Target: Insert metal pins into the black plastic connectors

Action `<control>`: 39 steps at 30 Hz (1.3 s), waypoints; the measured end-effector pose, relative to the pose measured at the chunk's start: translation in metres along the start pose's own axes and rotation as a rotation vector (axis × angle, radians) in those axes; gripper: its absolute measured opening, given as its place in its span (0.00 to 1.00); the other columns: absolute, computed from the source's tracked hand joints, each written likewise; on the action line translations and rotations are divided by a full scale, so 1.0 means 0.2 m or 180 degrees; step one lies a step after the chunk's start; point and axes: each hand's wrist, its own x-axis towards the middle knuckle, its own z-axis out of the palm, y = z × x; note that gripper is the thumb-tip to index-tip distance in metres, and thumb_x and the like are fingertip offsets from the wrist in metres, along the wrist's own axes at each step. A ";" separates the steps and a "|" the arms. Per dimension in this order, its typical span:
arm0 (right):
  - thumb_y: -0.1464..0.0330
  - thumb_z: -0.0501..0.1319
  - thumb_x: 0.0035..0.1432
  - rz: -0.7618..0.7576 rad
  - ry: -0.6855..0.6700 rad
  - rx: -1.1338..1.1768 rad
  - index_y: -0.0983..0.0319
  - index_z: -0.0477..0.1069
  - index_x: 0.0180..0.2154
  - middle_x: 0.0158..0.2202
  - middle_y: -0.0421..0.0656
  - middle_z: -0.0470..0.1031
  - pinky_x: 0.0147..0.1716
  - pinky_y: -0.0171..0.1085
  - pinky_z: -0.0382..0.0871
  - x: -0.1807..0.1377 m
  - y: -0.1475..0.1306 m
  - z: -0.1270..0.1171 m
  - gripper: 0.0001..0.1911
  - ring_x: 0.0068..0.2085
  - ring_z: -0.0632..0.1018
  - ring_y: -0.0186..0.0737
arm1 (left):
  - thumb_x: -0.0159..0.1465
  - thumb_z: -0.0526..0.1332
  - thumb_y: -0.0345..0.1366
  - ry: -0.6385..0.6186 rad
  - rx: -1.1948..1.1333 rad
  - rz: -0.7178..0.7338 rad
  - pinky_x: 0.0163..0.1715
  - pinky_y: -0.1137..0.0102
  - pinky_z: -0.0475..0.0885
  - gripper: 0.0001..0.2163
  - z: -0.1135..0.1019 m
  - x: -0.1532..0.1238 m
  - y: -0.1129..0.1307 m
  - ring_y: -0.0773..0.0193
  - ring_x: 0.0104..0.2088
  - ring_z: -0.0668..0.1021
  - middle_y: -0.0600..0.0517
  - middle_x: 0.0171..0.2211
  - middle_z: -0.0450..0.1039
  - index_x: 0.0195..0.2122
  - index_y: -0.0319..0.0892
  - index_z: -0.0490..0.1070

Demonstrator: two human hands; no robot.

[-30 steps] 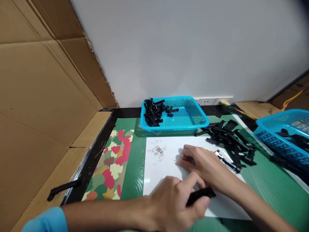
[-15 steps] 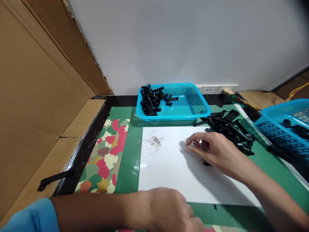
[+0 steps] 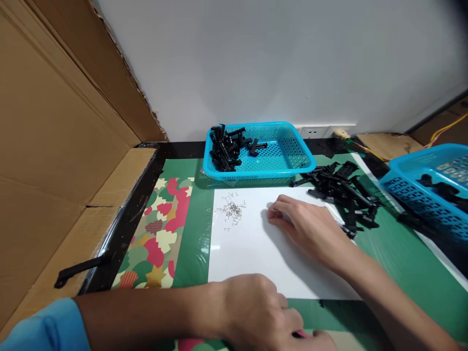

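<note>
My right hand (image 3: 305, 224) is over the white sheet (image 3: 237, 263), with thumb and forefinger pinched together at the paper; what lies between the fingertips is hidden. To its left, a small heap of thin bent wire pieces (image 3: 233, 210), which look like tiny springs, is scattered on the sheet. My left hand (image 3: 266, 312) is low at the sheet's near edge, its fingers curled closed. Whatever it holds, if anything, is out of sight beneath the hand. A pile of black plastic parts (image 3: 343, 190) lies just beyond my right hand.
A blue basket (image 3: 259, 174) holding black parts stands at the back, by the wall. Another blue basket (image 3: 420, 195) with black parts is at the right. Cardboard (image 3: 54, 122) walls the left side, near a black bracket (image 3: 78, 270). A tiny black piece (image 3: 321, 303) lies below the sheet.
My right hand has moved a little left, and its fingers have closed where a tiny wire piece lay. My left hand has shifted slightly right. The view has moved slightly.
</note>
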 end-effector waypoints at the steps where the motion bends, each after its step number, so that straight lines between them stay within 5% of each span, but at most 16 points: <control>1: 0.67 0.59 0.75 -0.0078 -0.0015 -0.0014 0.58 0.77 0.37 0.39 0.42 0.81 0.29 0.39 0.53 0.00 0.00 0.00 0.12 0.33 0.77 0.40 | 0.74 0.63 0.40 0.0079 -0.0170 -0.0191 0.18 0.63 0.51 0.08 -0.02 0.01 0.00 0.62 0.19 0.70 0.54 0.22 0.72 0.48 0.46 0.79; 5: 0.70 0.57 0.76 -0.0284 -0.0059 -0.0069 0.59 0.73 0.37 0.39 0.43 0.78 0.31 0.39 0.54 -0.01 0.01 0.01 0.11 0.35 0.76 0.41 | 0.74 0.62 0.43 0.0711 -0.1574 -0.1587 0.21 0.69 0.56 0.11 -0.10 0.05 -0.01 0.66 0.20 0.66 0.56 0.23 0.68 0.51 0.44 0.75; 8: 0.73 0.55 0.75 -0.0413 -0.0105 -0.0146 0.59 0.72 0.40 0.40 0.44 0.77 0.32 0.39 0.55 -0.01 0.01 0.02 0.09 0.37 0.76 0.43 | 0.76 0.61 0.48 0.1948 -0.2744 -0.2562 0.21 0.73 0.53 0.12 -0.13 0.06 -0.04 0.70 0.20 0.58 0.62 0.21 0.58 0.50 0.44 0.70; 10: 0.73 0.54 0.76 -0.0421 -0.0066 -0.0018 0.59 0.70 0.41 0.41 0.44 0.76 0.33 0.39 0.57 -0.02 0.02 0.01 0.09 0.38 0.75 0.43 | 0.76 0.60 0.51 0.2834 -0.3120 -0.2776 0.22 0.74 0.51 0.14 -0.12 0.07 -0.08 0.70 0.21 0.55 0.64 0.21 0.53 0.49 0.45 0.66; 12: 0.70 0.52 0.78 -0.0309 0.0028 0.0509 0.58 0.68 0.42 0.40 0.43 0.75 0.35 0.39 0.60 -0.03 0.03 -0.01 0.09 0.37 0.74 0.42 | 0.75 0.61 0.54 0.3245 -0.3356 -0.2815 0.21 0.76 0.49 0.16 -0.11 0.08 -0.11 0.70 0.22 0.53 0.64 0.22 0.50 0.49 0.46 0.65; 17: 0.55 0.56 0.79 -0.0070 0.0260 0.2589 0.57 0.67 0.41 0.35 0.39 0.67 0.32 0.36 0.62 -0.04 0.01 -0.09 0.15 0.33 0.67 0.38 | 0.71 0.68 0.52 0.2996 -0.3687 -0.2833 0.22 0.75 0.51 0.21 -0.13 0.09 -0.13 0.72 0.22 0.53 0.63 0.24 0.55 0.55 0.43 0.70; 22: 0.54 0.64 0.73 -0.0159 0.0229 0.3541 0.58 0.69 0.36 0.33 0.39 0.64 0.31 0.36 0.62 -0.02 -0.09 -0.08 0.17 0.33 0.65 0.38 | 0.71 0.70 0.50 0.2907 -0.3480 -0.2936 0.23 0.73 0.52 0.18 -0.14 0.09 -0.14 0.73 0.23 0.54 0.60 0.25 0.58 0.46 0.38 0.78; 25: 0.54 0.65 0.72 -0.0252 0.0016 0.3790 0.59 0.69 0.35 0.34 0.41 0.67 0.32 0.36 0.63 -0.01 -0.13 -0.05 0.17 0.34 0.67 0.39 | 0.70 0.70 0.52 0.2889 -0.3582 -0.2872 0.23 0.73 0.51 0.19 -0.14 0.09 -0.14 0.72 0.23 0.54 0.60 0.24 0.56 0.39 0.39 0.76; 33: 0.54 0.66 0.72 -0.0070 -0.0098 0.4107 0.60 0.72 0.37 0.33 0.39 0.66 0.29 0.34 0.60 -0.01 -0.14 0.02 0.17 0.32 0.65 0.36 | 0.71 0.69 0.53 0.2976 -0.3602 -0.2904 0.24 0.76 0.55 0.19 -0.14 0.09 -0.13 0.72 0.24 0.58 0.60 0.25 0.59 0.41 0.41 0.72; 39: 0.58 0.64 0.74 -0.0099 0.0750 0.3473 0.58 0.72 0.39 0.32 0.39 0.71 0.29 0.33 0.67 -0.02 -0.19 0.09 0.12 0.31 0.72 0.37 | 0.73 0.66 0.50 0.2889 -0.3718 -0.2922 0.23 0.76 0.52 0.17 -0.11 0.07 -0.14 0.72 0.23 0.53 0.62 0.24 0.56 0.44 0.41 0.69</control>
